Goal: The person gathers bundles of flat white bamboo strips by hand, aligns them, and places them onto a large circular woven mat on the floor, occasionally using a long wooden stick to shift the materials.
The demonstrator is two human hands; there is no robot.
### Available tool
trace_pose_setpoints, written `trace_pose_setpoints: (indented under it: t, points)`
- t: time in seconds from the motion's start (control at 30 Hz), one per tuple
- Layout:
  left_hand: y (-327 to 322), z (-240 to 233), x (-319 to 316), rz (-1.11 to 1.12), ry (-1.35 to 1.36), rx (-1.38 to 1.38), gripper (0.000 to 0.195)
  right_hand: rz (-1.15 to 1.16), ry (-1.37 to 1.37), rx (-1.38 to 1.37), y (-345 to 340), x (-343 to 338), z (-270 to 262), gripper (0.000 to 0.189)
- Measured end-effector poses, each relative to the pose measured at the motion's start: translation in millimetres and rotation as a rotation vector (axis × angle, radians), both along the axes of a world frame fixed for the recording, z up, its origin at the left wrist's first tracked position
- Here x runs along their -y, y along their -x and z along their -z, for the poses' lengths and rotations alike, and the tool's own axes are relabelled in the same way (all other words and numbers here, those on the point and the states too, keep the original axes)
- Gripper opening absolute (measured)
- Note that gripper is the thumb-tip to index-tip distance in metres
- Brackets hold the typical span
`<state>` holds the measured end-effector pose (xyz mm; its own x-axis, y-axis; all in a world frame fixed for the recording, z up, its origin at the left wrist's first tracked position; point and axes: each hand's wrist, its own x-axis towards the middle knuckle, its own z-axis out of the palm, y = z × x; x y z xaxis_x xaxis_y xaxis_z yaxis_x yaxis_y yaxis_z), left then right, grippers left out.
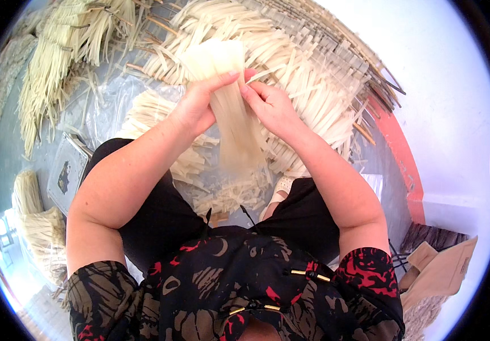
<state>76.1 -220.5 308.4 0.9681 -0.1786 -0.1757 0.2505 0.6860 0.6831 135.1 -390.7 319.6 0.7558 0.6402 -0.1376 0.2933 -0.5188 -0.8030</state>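
A flat bundle of pale, dried noodle-like strips (234, 123) is held up in front of my knees. My left hand (197, 101) wraps around the middle of it, thumb across the front and fingertips showing at the far edge. At that right edge my right hand (272, 104) pinches strips between thumb and fingers. The upper part of the bundle fans out in bright light, and its lower end hangs blurred between my legs. Below it, short broken pieces (240, 192) of strip are scattered on the floor.
Many similar strips (317, 102) lie heaped ahead and to the right, with thin sticks (364, 132) among them. More strips hang over sticks (53, 68) at upper left. Clear plastic sheeting (104, 100), a worn metal-edged box (68, 170) and an open cardboard box (441, 268) are nearby.
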Motion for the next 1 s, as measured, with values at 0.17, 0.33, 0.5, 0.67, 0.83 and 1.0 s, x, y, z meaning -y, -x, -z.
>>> trace_pose_setpoints:
  t: [0.17,0.33,0.5,0.67,0.83,1.0]
  points:
    - [-13,-4,-5,-0.277,0.066,-0.024,0.041,0.043,-0.089,0.258,4,0,16,0.062]
    - [-9,-6,0,-0.400,0.220,-0.066,0.041,-0.015,0.016,0.432,32,-11,29,0.095]
    - [-10,-6,-5,-0.418,0.201,-0.052,0.044,0.007,0.139,0.215,32,-16,6,0.088]
    - [-7,-13,-5,-0.426,0.202,-0.068,0.048,0.064,-0.005,0.379,36,-21,19,0.083]
    - [0,-23,-28,-0.313,0.120,0.034,0.047,0.045,-0.022,0.370,34,-33,9,0.081]
    - [21,-49,-45,-0.100,-0.053,-0.110,0.047,0.058,-0.013,0.363,22,-31,-3,0.079]
